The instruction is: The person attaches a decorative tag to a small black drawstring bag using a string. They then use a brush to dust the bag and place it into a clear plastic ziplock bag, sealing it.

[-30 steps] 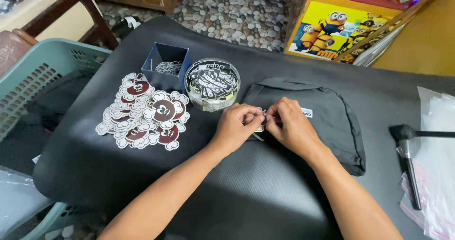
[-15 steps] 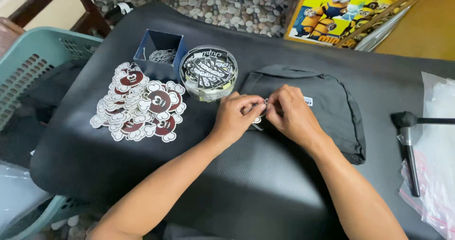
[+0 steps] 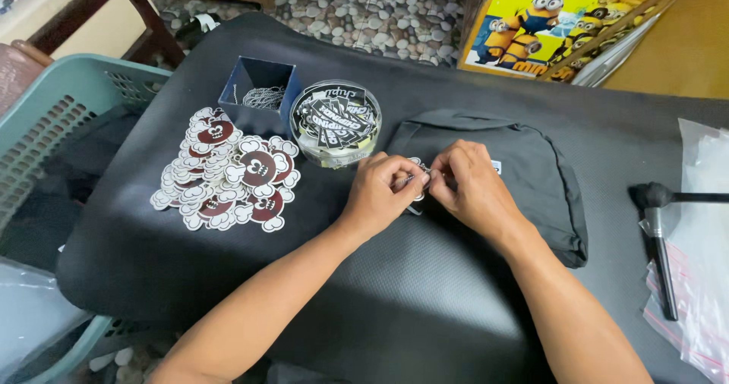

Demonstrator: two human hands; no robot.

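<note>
- The left hand [image 3: 377, 189] and right hand [image 3: 469, 184] met fingertip to fingertip over the near edge of a dark pouch [image 3: 516, 179], both pinching a small charm [image 3: 416, 177] between them.
- The charm, pale and mostly hidden by the fingers, sat at the pouch's left side; its exact shape could not be made out.
- The pouch lay flat on the black table [image 3: 425, 308], right of centre, with a small white tag showing just beyond the right hand.
- Just left of the hands stood a round clear tub [image 3: 335, 123] filled with black-and-white stickers.
- Behind the tub, touching it, was a small open blue box [image 3: 260, 88] holding a tangle of thin chain.
- Further left, a loose heap of white and maroon cut-outs [image 3: 224, 175] spread across the table.
- A teal basket [image 3: 53, 118] stood off the table's left edge.
- At the right edge lay a black brush [image 3: 659, 225], beside clear plastic bags [image 3: 702, 247].
- Beyond the table, a yellow cartoon picture [image 3: 539, 27] leaned above a pebbled floor [image 3: 380, 8].
</note>
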